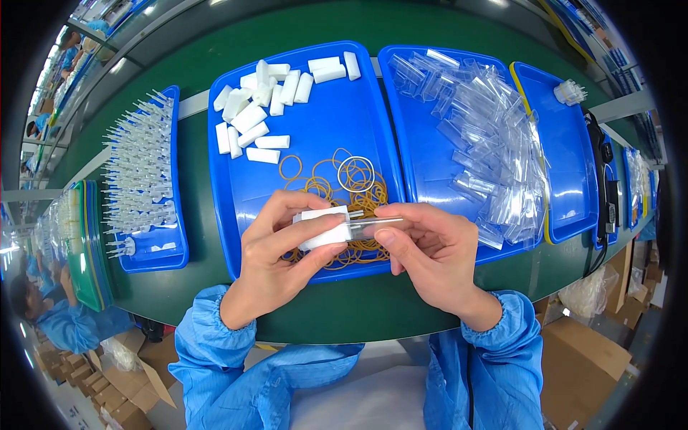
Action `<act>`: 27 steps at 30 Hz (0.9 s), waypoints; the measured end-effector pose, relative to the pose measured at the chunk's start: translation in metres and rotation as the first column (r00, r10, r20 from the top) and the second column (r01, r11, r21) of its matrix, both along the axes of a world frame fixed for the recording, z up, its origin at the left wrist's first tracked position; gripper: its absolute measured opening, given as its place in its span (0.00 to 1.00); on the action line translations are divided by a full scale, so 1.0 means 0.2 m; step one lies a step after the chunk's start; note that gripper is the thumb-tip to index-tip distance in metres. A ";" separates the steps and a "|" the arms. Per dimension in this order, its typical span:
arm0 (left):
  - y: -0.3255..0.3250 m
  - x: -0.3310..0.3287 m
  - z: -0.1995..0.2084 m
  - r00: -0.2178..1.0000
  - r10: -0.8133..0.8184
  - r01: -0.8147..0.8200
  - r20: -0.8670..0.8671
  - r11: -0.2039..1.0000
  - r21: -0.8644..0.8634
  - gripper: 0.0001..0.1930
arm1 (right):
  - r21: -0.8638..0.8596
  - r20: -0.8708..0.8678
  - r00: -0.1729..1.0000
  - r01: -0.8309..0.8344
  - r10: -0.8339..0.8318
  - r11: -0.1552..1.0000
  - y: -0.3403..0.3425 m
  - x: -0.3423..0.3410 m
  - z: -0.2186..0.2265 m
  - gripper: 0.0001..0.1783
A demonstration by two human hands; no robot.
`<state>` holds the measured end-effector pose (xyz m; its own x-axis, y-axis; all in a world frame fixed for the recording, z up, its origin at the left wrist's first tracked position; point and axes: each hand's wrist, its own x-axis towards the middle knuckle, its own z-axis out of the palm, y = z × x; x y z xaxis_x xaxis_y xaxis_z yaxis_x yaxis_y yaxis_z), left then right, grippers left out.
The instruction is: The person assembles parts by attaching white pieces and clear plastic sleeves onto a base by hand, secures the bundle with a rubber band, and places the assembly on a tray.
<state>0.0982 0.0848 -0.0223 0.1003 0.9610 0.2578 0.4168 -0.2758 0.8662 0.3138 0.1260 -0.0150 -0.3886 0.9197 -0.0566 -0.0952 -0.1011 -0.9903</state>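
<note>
Here, fingers (403,212) hold a clear tube (367,228), green table (333,315) fronting the tray's rim (351,274).

Blue trays (337,118) on a green table (308,313).

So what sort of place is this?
Probably a factory assembly line: blue trays holding batches of white blocks and clear plastic pieces stand on a long green bench, with cardboard boxes low beside it.

Gripped in your left hand (276,247): a white, matte, elongated block (334,236), roughly level, partly covered. In your right hand (433,247): a transparent, rigid plastic tube (363,228), its left end at the block; insertion unclear.
</note>
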 end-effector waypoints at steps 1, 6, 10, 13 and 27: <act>0.00 0.00 0.00 1.000 0.000 0.000 0.000 1.000 -0.003 0.18 | -0.007 -0.007 1.000 0.000 0.000 1.000 0.00 0.00 0.00 0.13; 0.01 -0.01 0.00 0.999 0.001 0.000 -0.032 1.000 0.012 0.19 | -0.120 -0.011 0.998 -0.065 0.064 0.991 0.03 0.01 0.01 0.13; 0.02 -0.03 0.00 0.999 -0.003 0.004 -0.049 1.000 0.013 0.19 | 0.205 0.186 0.972 -0.180 0.142 0.962 0.10 0.05 -0.01 0.15; 0.03 -0.04 -0.01 0.998 -0.011 0.013 -0.056 0.999 0.036 0.19 | 0.334 0.315 0.933 -0.278 0.171 0.901 0.12 0.07 0.02 0.17; 0.04 -0.10 0.02 0.785 -0.001 0.219 0.620 0.936 -0.276 0.22 | 0.655 0.340 0.940 -0.207 -0.038 0.727 0.15 0.08 0.02 0.20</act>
<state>0.0777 0.0933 -0.0176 0.1401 0.9900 -0.0142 -0.2353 0.0472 0.9708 0.3293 0.1559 -0.0108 -0.5403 0.7219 0.4323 0.2007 0.6095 -0.7670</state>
